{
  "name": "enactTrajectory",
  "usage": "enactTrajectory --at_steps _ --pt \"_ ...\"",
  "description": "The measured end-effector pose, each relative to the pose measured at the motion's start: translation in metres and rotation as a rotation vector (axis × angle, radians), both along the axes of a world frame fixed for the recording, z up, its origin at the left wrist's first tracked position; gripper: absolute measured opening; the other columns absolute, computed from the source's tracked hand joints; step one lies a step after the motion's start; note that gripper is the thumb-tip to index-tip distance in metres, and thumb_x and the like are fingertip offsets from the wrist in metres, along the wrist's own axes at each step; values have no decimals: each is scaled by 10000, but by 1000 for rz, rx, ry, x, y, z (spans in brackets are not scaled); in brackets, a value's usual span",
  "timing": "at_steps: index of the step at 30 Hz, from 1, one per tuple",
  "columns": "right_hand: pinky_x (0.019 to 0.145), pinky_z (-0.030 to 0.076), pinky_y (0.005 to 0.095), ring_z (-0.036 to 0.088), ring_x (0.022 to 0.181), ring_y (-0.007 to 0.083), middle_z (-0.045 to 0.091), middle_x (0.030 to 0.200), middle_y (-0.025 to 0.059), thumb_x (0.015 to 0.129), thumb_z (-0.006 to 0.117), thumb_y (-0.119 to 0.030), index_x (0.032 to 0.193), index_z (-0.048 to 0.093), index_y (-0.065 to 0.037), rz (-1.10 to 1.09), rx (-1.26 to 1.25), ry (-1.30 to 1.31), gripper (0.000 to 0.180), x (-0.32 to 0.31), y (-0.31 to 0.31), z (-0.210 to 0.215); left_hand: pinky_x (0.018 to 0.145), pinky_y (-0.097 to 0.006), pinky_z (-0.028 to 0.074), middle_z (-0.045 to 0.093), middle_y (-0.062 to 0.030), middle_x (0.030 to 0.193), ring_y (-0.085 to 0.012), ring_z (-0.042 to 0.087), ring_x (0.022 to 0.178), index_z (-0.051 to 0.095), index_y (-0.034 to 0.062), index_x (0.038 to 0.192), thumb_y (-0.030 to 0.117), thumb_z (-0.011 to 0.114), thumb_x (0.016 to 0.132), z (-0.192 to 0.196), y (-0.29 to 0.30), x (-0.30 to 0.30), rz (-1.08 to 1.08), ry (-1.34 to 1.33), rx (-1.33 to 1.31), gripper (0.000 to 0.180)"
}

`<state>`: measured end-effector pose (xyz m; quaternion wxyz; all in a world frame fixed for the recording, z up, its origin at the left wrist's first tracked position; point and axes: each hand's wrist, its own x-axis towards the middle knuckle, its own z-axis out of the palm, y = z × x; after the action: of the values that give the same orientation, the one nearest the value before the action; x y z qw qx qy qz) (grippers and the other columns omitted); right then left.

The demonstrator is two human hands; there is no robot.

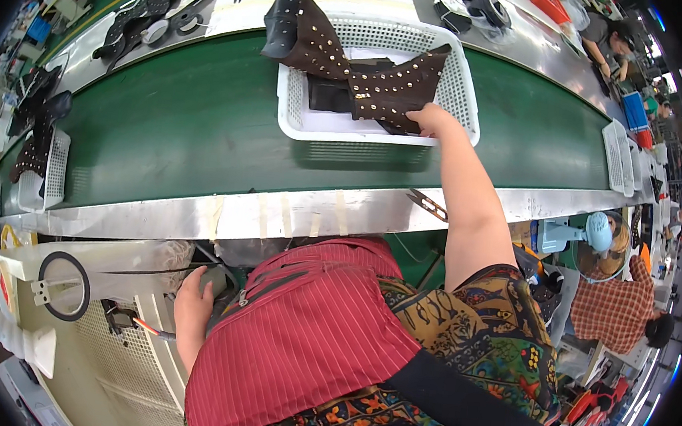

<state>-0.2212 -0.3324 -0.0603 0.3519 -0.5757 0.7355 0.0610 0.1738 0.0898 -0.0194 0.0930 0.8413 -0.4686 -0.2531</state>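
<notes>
My right hand [435, 122] reaches over the front of a white plastic basket [469, 91], its fingers closed on the lower edge of a dark brown studded boot upper [399, 85]. A second studded boot upper [311, 38] leans out over the basket's left rim, its top flaring upward. Under them in the basket lie black pieces [330, 96] and some white paper, partly hidden. Down at the left, my left hand [192, 301] hangs beside a black-rimmed wheel [64, 286], fingers apart and nothing in them.
The basket rests on a green conveyor belt [180, 120] edged with metal. Thread snips [428, 205] lie on the near edge. More baskets stand at the left [56, 170] and right [618, 159]. A blue fan [576, 234] and a person in a checked shirt [614, 307] are at right.
</notes>
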Motion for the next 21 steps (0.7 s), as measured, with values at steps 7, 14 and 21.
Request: enactTrajectory --at_steps 7,14,21 --pt "811 417 386 495 1008 173 591 1101 42 820 633 -368 1153 593 -119 -384 -205 -421 418 0 -3 -4 876 -411 453 605 -164 1135 -337 569 1048 566 62 1176 138 585 838 4 -10 -2 25 -18 -18 347" --pt "592 417 293 528 642 131 623 733 24 855 621 -285 785 676 -39 -305 -533 -726 262 11 19 19 884 -392 453 604 -165 1128 -321 578 1043 573 58 1163 112 581 837 16 -26 -13 -21 87 -93 331" --pt "466 380 356 473 515 243 477 574 68 774 697 -186 602 582 -66 657 -1205 -663 239 101 115 150 904 -327 450 593 -119 1179 -215 580 1066 506 10 1261 42 560 872 70 -67 -12 83 563 -467 394"
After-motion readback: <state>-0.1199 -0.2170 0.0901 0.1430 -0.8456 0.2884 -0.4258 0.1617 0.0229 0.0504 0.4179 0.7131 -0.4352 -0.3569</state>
